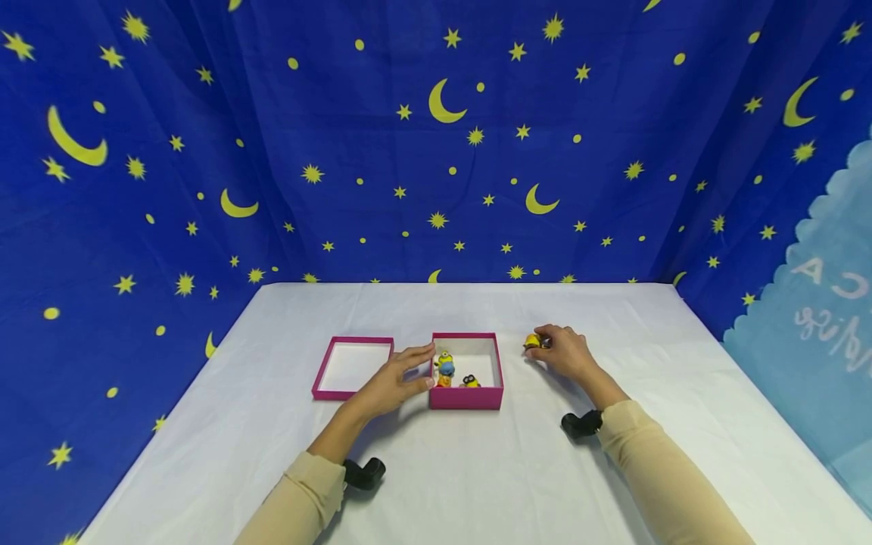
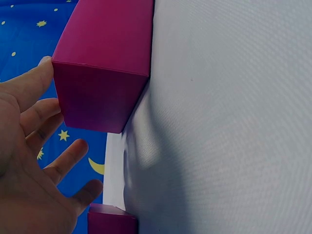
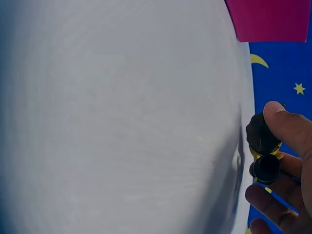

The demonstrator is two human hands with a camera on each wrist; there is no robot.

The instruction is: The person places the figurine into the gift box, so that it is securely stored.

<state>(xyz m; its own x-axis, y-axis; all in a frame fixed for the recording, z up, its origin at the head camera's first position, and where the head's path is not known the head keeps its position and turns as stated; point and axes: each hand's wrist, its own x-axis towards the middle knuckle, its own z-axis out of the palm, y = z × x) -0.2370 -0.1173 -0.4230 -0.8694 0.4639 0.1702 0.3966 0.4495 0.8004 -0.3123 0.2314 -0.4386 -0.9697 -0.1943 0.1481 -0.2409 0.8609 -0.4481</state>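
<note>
A magenta box [image 1: 466, 399] with a white inside stands on the table. Inside it is a minion figure [image 1: 446, 369] in yellow and blue near the left wall, with a bit of orange below it. Another yellow minion figure with dark goggles [image 1: 471, 381] shows at the front. My left hand [image 1: 393, 384] touches the box's left side with its fingertips, the other fingers spread loosely in the left wrist view. To the right of the box, my right hand [image 1: 567, 354] pinches a yellow minion figure [image 1: 532, 341] between thumb and fingers; its dark underside [image 3: 263, 134] faces the right wrist camera.
A shallow magenta lid [image 1: 337, 395], white inside, lies left of the box. White cloth [image 1: 436, 469] covers the table. Behind and at the sides hangs a blue curtain [image 1: 381, 113] with yellow moons and stars; a light-blue panel [image 1: 817, 303] is at the right.
</note>
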